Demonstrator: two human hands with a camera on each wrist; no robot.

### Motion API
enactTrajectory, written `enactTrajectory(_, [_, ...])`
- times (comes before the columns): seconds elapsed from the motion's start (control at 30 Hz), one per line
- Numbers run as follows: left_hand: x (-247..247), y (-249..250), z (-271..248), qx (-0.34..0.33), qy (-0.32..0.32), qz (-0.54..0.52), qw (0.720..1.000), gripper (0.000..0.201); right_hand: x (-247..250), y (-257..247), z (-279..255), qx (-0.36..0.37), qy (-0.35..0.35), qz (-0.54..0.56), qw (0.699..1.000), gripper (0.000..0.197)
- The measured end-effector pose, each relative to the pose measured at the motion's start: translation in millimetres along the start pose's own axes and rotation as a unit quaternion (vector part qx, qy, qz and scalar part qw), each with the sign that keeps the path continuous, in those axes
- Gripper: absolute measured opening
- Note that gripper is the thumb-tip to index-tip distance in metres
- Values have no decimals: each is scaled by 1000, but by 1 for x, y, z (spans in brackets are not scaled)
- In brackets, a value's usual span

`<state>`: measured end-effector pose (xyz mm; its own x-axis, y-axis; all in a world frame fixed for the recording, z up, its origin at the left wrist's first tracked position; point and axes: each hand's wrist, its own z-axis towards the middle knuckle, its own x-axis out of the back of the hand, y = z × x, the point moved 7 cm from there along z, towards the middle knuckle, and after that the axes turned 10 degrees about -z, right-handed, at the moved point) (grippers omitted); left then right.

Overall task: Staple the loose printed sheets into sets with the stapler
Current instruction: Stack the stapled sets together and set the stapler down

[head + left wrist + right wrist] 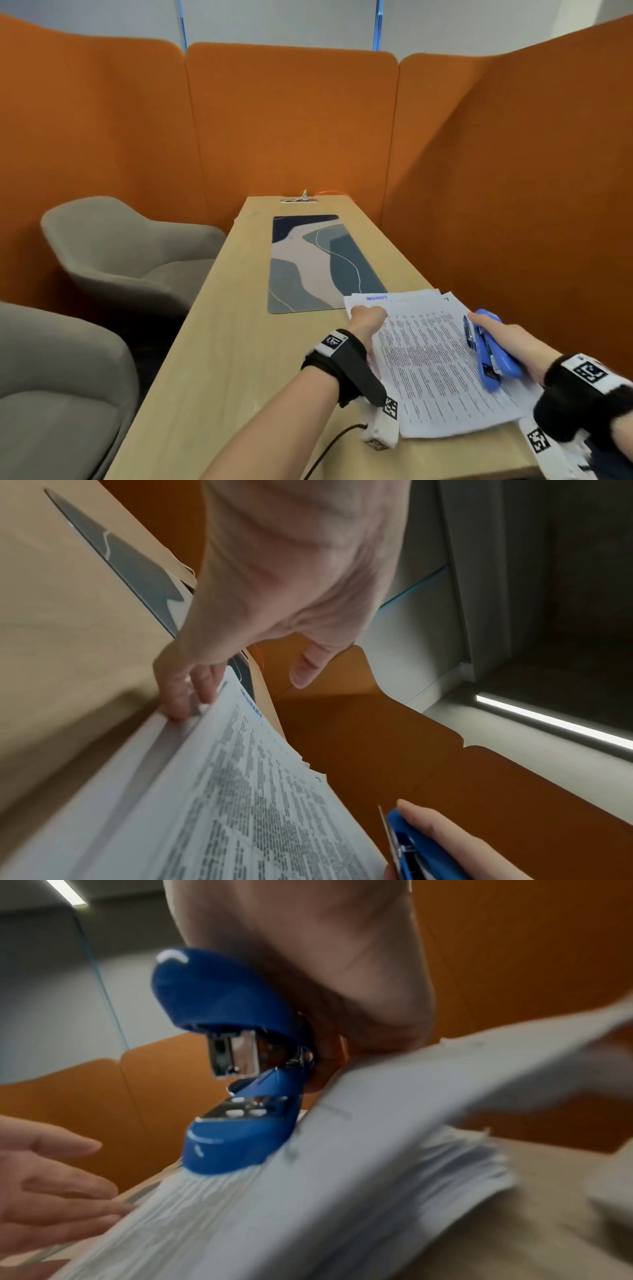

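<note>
Stapler (493,363) in right hand (512,337), over sheets (428,363)

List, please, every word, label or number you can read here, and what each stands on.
Nothing reads for certain.
Body text on the printed sheets: too small and blurred.
The blue heading on the top sheet: blurred.
The wrist markers: square code patterns, no letters.
The stapler: no legible brand.
</note>
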<state>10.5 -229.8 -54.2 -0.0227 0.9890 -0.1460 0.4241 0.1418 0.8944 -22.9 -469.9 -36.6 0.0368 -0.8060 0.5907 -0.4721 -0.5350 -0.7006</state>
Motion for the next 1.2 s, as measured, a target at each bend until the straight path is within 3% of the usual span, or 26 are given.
enactTrajectory(0.1, [-1,2,-3,-4,40,27,999,63,1,3,0,-2,-2,-14,1000,48])
enactTrajectory(0.3, [-2,1,0,-4,31,39,999,61,-5,3,11,-9,-7,-48,999,54])
enactTrajectory(0.4, [5,2,5,-19,29,23,999,72,6,-1,17,-8,83,-173,981,67])
enactTrajectory(0.47, [14,9,4,-48,41,22,998,78,12,-21,19,29,128,-162,978,65])
enactTrajectory(0.57, [40,41,-25,-135,91,63,985,66,-7,-52,24,32,30,39,998,55])
enactTrajectory(0.7, [78,73,-65,-248,100,101,958,47,-46,-104,18,13,-83,98,992,36])
enactTrajectory(0.8, [114,80,-91,-296,100,141,939,35,-79,-138,22,13,-119,25,993,28])
enactTrajectory(0.93, [168,70,-117,-307,141,169,926,29,-131,-173,35,54,-143,-102,983,17])
enactTrajectory(1.1, [208,49,-122,-271,185,190,925,28,-187,-197,21,150,-104,-352,918,19])
enactTrajectory(1.2, [208,48,-117,-260,183,201,927,27,-196,-196,16,166,-82,-400,898,28])
